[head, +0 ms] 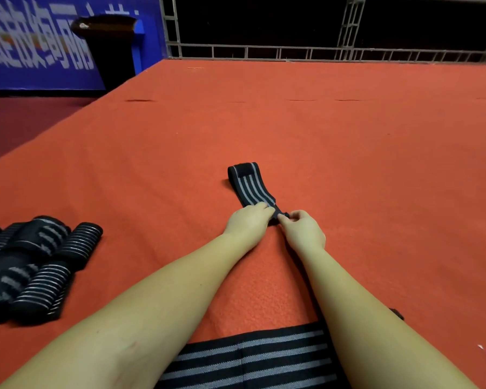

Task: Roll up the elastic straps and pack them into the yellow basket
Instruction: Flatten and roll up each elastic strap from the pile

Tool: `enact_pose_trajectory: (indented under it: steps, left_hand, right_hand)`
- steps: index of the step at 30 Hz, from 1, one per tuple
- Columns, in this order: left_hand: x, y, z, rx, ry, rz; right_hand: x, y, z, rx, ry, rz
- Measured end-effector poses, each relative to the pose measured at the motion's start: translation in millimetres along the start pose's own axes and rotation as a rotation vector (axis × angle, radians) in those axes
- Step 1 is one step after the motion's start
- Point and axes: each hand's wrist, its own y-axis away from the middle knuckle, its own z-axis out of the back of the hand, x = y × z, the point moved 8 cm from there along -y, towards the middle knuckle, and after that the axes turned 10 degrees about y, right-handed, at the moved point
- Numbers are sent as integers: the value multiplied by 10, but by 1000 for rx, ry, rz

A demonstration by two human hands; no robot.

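One cam only, head-worn, wide-angle. Looks fwd and down along both forearms across the orange surface (348, 153), so near edge sits right under the lens and far edge runs to a metal railing (292, 50) at top. Hands mid-frame, close. Edges bend from lens distortion.

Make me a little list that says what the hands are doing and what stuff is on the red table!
left hand: fingers pressing the near end of the flat strap
right hand: pinching the same end
flat strap: black with grey stripes, stretched away from the person
rolled straps: piled at the left
wide striped strap: lies at the near edge
table cover: orange-red felt
yellow basket: not in view
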Motion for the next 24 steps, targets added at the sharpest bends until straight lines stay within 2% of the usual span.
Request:
enact_pose_trajectory:
  steps: [6, 10, 13, 16, 20, 24]
  left_hand:
    - [208, -8, 149, -69, 262, 149]
    - [268, 94, 276, -94, 416, 244]
    - [422, 212, 459, -230, 772, 408]
    - [544, 377, 753, -369, 1142, 538]
    - [717, 691, 1283, -584, 1361, 554]
    - [896, 1101, 1675, -730, 1456, 571]
  right_hand:
    - [10, 12, -9, 64, -70, 62]
    - [71, 107, 21, 127, -166, 169]
    - [131, 287, 138, 186, -197, 254]
    - [93, 452, 238, 223, -267, 264]
    - [21, 650, 320, 295, -436, 180]
    - [89, 835, 383, 411, -384, 261]
